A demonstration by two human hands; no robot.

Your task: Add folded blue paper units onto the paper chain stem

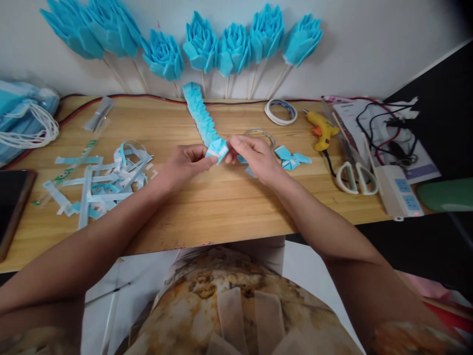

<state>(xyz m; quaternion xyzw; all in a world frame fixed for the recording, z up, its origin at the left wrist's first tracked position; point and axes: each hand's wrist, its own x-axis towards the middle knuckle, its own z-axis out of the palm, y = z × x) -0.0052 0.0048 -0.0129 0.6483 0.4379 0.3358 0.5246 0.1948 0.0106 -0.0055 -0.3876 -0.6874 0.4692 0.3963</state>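
Observation:
Between my hands, over the wooden table (221,207), is a small folded blue petal piece (217,148) with a white strip on it. My left hand (190,160) is closed on its left side, thumb on top. At its right edge, the fingers of my right hand (253,153) are pinched together; what they hold, if anything, is hidden. Behind the piece a long row of overlapping folded blue petals (199,113) runs back toward the wall. Just right of my right hand lie several loose folded blue pieces (290,160).
Blue and white strip offcuts (111,177) lie at left, near a phone (15,207). At right are a tape roll (281,112), a yellow glue gun (322,130), scissors (356,177) and a power strip (397,192). Blue flowers on sticks (201,44) lean against the wall.

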